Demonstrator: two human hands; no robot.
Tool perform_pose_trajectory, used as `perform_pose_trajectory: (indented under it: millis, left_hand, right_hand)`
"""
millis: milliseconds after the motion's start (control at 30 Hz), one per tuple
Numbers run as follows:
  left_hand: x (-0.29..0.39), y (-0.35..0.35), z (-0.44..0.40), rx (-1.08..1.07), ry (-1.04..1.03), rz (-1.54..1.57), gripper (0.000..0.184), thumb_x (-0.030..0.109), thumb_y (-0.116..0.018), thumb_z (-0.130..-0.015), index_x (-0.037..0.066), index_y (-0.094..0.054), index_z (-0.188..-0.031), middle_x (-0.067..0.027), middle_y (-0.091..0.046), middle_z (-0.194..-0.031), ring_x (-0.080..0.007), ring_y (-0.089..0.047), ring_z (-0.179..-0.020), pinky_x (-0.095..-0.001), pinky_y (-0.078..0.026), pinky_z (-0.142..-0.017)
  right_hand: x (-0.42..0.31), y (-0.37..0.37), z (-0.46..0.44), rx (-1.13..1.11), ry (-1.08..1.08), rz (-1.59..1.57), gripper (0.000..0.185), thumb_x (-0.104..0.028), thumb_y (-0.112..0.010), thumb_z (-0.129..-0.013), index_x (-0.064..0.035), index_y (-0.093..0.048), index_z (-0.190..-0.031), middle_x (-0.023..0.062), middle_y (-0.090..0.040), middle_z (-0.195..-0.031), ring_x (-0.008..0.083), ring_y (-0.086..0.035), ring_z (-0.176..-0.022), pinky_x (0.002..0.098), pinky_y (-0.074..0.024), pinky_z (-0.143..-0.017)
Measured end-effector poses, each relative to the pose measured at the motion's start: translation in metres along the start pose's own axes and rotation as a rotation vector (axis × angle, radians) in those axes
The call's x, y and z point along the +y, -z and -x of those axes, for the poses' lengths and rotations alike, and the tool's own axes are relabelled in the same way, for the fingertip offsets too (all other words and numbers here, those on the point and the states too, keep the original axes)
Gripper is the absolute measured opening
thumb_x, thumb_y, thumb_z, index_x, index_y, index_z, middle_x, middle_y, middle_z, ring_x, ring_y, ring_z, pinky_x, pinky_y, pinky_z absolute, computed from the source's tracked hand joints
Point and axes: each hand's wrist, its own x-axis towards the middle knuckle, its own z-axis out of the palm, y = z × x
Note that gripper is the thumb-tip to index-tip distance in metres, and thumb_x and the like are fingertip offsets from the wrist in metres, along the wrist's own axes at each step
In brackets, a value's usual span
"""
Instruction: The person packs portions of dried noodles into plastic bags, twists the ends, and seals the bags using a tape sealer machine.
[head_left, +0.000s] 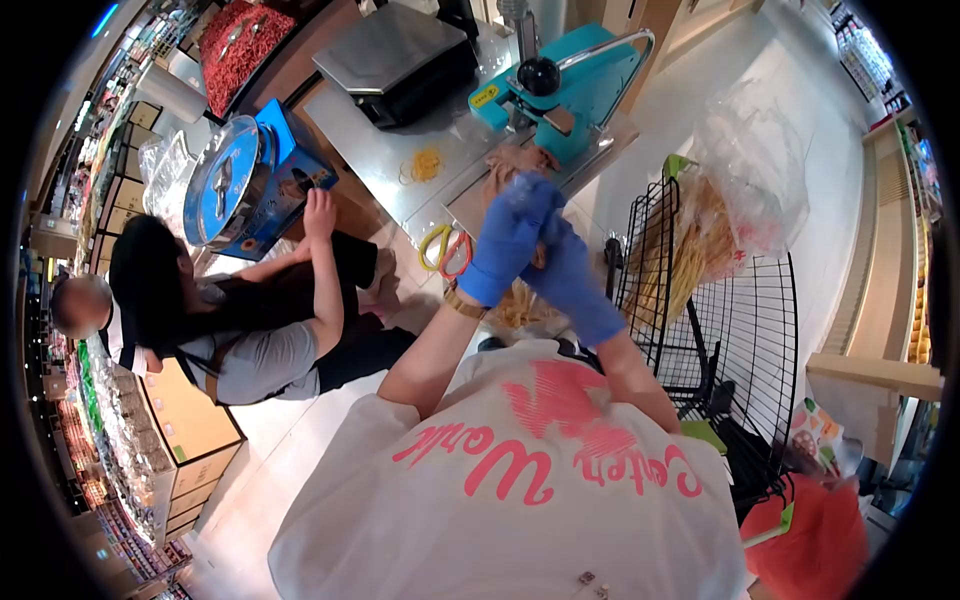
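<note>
Both hands wear blue gloves and meet in front of the chest at the metal counter's front edge. My left hand [510, 240] has its fingers curled and presses against my right hand [570, 265]; a bit of brown material shows between them, too small to name. Just beyond the fingers, a brownish crumpled item [510, 165] lies by the base of a teal hand-press machine [575, 100]. Scissors with yellow and red handles [446, 250] hang at the counter edge, left of the gloves. Yellow rubber bands [424, 164] lie on the metal counter [400, 190].
A black scale [400, 60] stands at the counter's back. At left, a person [260, 340] reaches toward a blue box [290, 160]. At right are a black wire cart [740, 340], dried yellow strands [690, 230] in clear plastic and a red bag [810, 540].
</note>
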Motion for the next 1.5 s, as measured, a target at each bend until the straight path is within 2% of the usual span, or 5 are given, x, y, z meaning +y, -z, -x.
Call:
perform_pose_trajectory:
  millis: [233, 500, 600, 700, 1500]
  left_hand:
    - [0.085, 0.011, -0.039, -0.430, 0.251, 0.880, 0.026, 0.026, -0.045, -0.093, 0.004, -0.053, -0.082, -0.0005, -0.049, -0.061, -0.0095, -0.046, -0.052, -0.0237, -0.038, -0.049]
    - [0.132, -0.015, -0.062, 0.171, -0.633, 0.072, 0.025, 0.021, -0.040, -0.094, 0.005, -0.049, -0.078, -0.0001, -0.046, -0.063, -0.0119, -0.042, -0.049, -0.0230, -0.035, -0.048]
    - [0.122, -0.047, -0.064, -0.134, -0.450, 1.221, 0.026, 0.022, -0.038, -0.094, 0.005, -0.049, -0.078, -0.0014, -0.045, -0.062, -0.0137, -0.042, -0.048, -0.0239, -0.038, -0.049]
    - [0.123, -0.074, -0.051, 0.178, -0.741, 0.149, 0.029, 0.024, -0.037, -0.094, 0.005, -0.048, -0.076, -0.0027, -0.046, -0.063, -0.0177, -0.046, -0.053, -0.0263, -0.041, -0.054]
    - [-0.028, 0.068, -0.140, 0.085, -0.093, -0.612, 0.011, 0.013, -0.055, -0.076, 0.004, -0.059, -0.082, -0.0169, -0.057, -0.079, -0.0358, -0.057, -0.079, -0.0421, -0.046, -0.067]
  right_hand:
    - [-0.037, 0.072, -0.011, -0.585, 0.074, 0.392, 0.065, -0.013, -0.080, -0.055, -0.0057, -0.055, -0.115, 0.0079, -0.054, -0.112, 0.0178, -0.046, -0.108, 0.0334, -0.0339, -0.096]
    - [-0.128, 0.023, 0.043, 0.296, 0.470, 0.856, 0.046, -0.008, -0.070, -0.060, -0.0026, -0.052, -0.103, 0.0103, -0.051, -0.110, 0.0197, -0.050, -0.101, 0.0330, -0.0434, -0.085]
    - [-0.121, 0.064, 0.035, 0.238, 0.548, 0.505, 0.065, -0.008, -0.070, -0.059, -0.0061, -0.045, -0.119, 0.0094, -0.047, -0.117, 0.0205, -0.047, -0.109, 0.0350, -0.0411, -0.089]
    - [-0.073, 0.143, 0.042, 0.116, 0.230, 0.513, 0.060, -0.009, -0.070, -0.062, -0.0056, -0.046, -0.117, 0.0089, -0.049, -0.114, 0.0213, -0.048, -0.105, 0.0346, -0.0420, -0.086]
    - [0.049, -0.015, -0.114, 0.497, 0.234, 1.300, 0.055, -0.041, -0.057, -0.079, -0.0042, -0.044, -0.119, 0.0159, -0.055, -0.103, 0.0311, -0.057, -0.087, 0.0399, -0.0463, -0.072]
